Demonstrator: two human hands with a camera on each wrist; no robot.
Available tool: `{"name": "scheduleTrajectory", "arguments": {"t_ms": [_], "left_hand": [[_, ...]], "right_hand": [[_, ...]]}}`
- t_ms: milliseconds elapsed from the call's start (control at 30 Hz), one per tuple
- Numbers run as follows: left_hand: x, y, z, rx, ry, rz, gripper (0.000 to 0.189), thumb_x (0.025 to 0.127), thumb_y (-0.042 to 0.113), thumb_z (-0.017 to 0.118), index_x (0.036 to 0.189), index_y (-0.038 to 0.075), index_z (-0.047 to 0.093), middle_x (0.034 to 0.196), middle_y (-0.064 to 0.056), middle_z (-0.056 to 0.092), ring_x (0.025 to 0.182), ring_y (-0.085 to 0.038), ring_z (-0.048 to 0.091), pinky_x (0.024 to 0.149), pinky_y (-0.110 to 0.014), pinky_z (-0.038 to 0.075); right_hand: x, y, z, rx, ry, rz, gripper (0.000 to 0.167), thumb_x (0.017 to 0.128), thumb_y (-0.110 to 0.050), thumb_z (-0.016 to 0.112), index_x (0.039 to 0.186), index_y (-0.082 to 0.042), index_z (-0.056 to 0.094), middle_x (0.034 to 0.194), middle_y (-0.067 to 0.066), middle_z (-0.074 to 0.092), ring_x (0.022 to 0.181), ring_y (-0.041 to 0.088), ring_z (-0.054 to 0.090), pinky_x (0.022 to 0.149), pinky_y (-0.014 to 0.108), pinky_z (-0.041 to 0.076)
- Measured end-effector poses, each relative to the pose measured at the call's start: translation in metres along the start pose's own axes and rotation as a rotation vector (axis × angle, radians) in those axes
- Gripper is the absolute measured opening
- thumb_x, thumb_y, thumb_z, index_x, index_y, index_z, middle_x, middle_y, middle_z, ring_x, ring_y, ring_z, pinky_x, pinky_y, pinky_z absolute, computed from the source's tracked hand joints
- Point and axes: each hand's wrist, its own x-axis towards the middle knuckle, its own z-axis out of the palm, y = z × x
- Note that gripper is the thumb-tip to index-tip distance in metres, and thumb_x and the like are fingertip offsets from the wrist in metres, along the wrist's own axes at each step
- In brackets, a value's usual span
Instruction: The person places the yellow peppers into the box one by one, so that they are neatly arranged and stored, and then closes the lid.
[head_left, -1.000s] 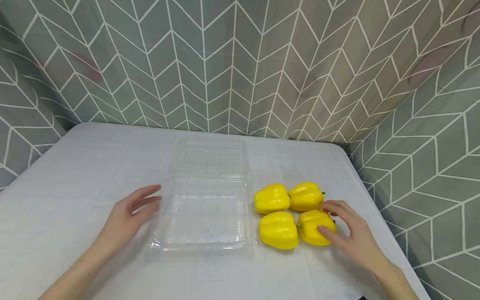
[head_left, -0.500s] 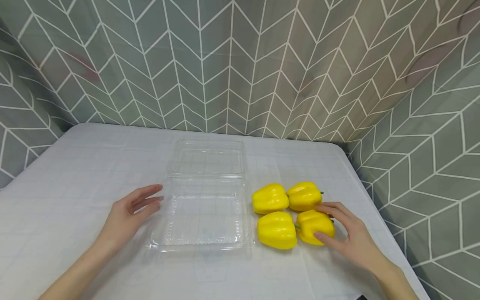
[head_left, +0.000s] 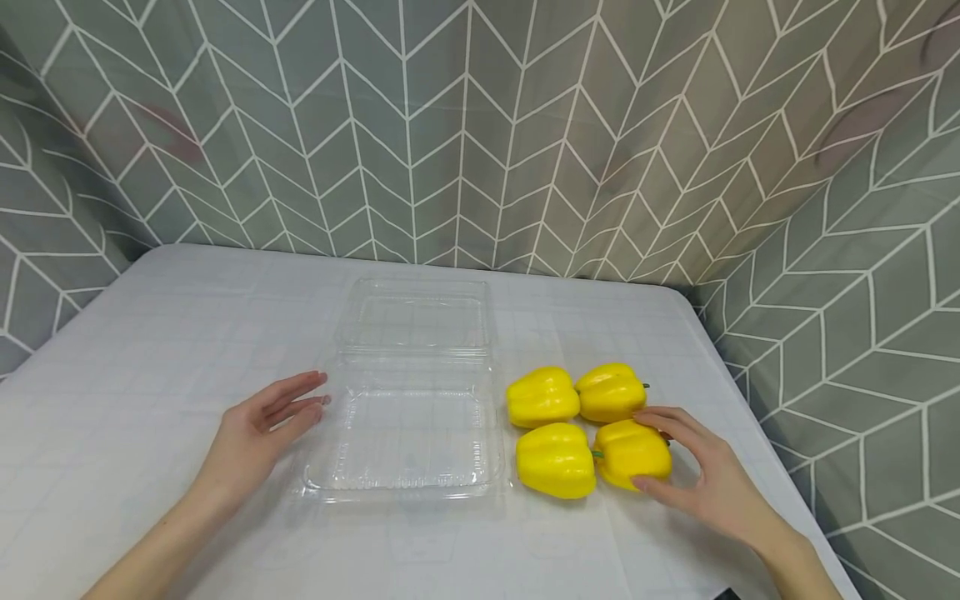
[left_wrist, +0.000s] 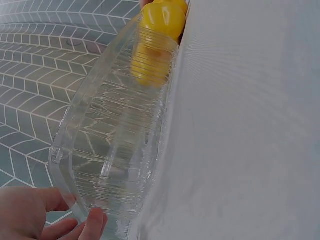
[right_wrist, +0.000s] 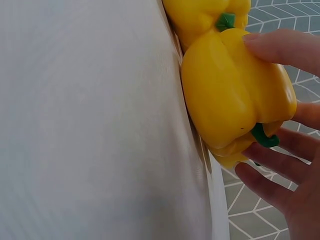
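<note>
Yellow bell peppers [head_left: 556,461], four: we found these just right of the unfolded, clear plastic clamshell container [head_left: 412,442], in two rows of two. Near-row pepper [head_left: 632,454] farther from the container: we saw the right hand [head_left: 708,479] with thumb and fingers curved round it. Left hand [head_left: 258,429]: we noted fingers loosely extended beside the container's left edge.

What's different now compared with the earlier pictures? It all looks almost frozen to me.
The right hand has edged left around the near right pepper: its thumb slid toward the person, onto the pepper's near side. How firm the hold is, I can't tell. The left hand moved slightly right, closer to the container. All four peppers and the open container stayed put.
</note>
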Motion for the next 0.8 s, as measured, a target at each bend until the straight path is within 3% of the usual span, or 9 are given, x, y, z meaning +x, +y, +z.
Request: {"name": "scheduleTrajectory", "arguments": {"t_ms": [267,533,800], "left_hand": [[-0.0004,-0.0010,0.0012,-0.003,0.005,0.021,0.044,0.098,0.020,0.066,0.141,0.011,0.057,0.129,0.011,0.067,0.108,0.005,0.065,0.087,-0.006,0.052],[-0.0031,-0.0018,0.0015,0.004,0.006,-0.005,0.045,0.099,0.023,0.065,0.142,0.014,0.056,0.131,0.011,0.066,0.108,0.008,0.064,0.087,-0.005,0.051],[-0.0031,-0.0010,0.0016,0.000,0.009,-0.017,0.045,0.099,0.025,0.065,0.142,0.014,0.056,0.133,0.009,0.065,0.109,0.007,0.064,0.088,-0.005,0.050]], "right_hand": [[-0.0015,0.0024,-0.0006,-0.001,-0.012,-0.013,0.076,0.066,-0.014,0.095,0.134,-0.013,0.060,0.132,0.002,0.061,0.126,-0.004,0.048,0.108,0.004,0.032],[-0.0031,0.0041,0.0002,0.001,0.003,-0.009,0.077,0.063,-0.013,0.096,0.132,-0.013,0.062,0.130,0.001,0.062,0.124,-0.004,0.050,0.107,0.004,0.034],[-0.0036,0.0033,0.0003,0.013,0.018,0.009,0.076,0.063,-0.012,0.096,0.131,-0.016,0.062,0.128,-0.005,0.062,0.118,-0.003,0.054,0.093,0.005,0.047]]}}
